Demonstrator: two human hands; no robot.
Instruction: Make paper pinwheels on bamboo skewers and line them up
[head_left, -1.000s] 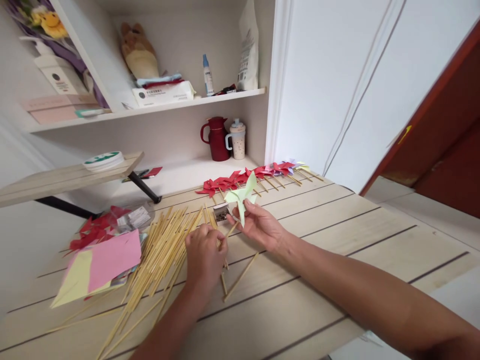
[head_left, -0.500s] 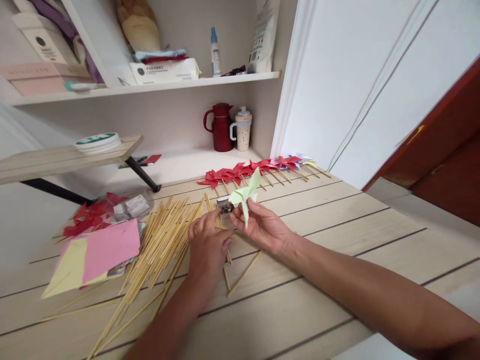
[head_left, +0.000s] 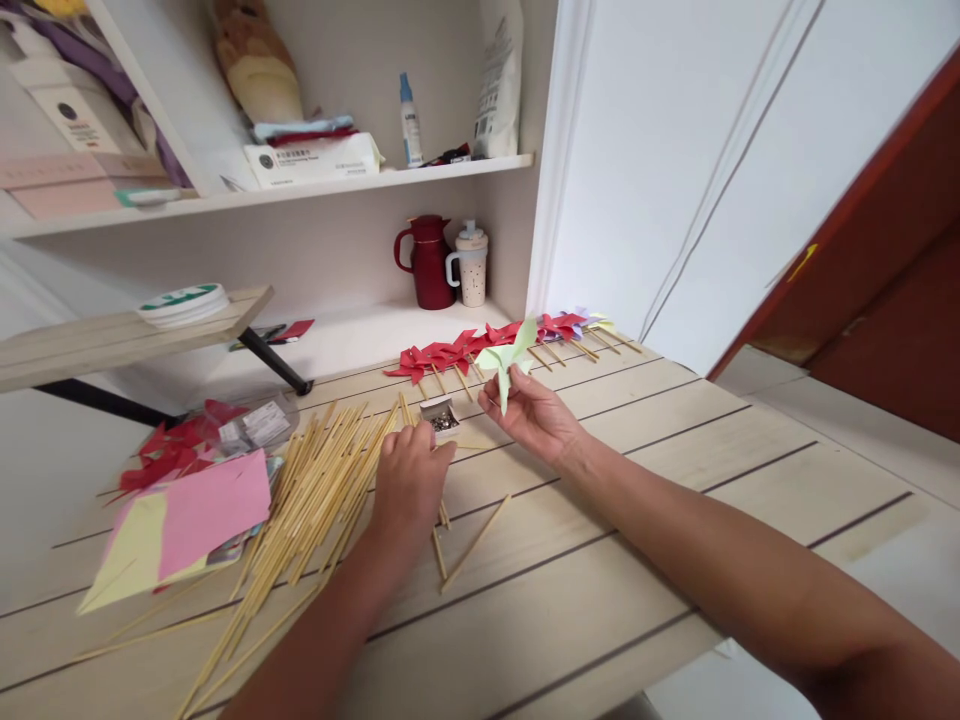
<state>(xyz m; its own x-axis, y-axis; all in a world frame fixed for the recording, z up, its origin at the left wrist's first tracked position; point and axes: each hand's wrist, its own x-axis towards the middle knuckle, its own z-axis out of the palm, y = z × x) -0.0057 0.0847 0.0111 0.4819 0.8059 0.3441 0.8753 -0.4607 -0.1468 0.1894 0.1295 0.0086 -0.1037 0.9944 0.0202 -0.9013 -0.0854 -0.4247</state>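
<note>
Right hand (head_left: 536,415): fingertips pinch a pale green folded paper pinwheel (head_left: 508,358), held raised above the table.
Left hand (head_left: 409,478): palm down, fingers curled on thin bamboo sticks (head_left: 315,500); grip cannot be told.
Pin box (head_left: 439,414): small, open, glinting metal inside, just beyond the left fingers.
Finished pinwheels (head_left: 450,355): red paper, in a row on sticks.
Paper sheets (head_left: 187,515): pink, yellow, flat.
Table (head_left: 675,470): pale wood planks, dark seams.
Shelf (head_left: 360,180): white, cluttered.

You won't find any print here that can be read. The white packet (head_left: 311,160) on the shelf (head_left: 300,190) carries a dark line of small characters, and the white bag (head_left: 499,85) shows grey print, both too blurred.
</note>
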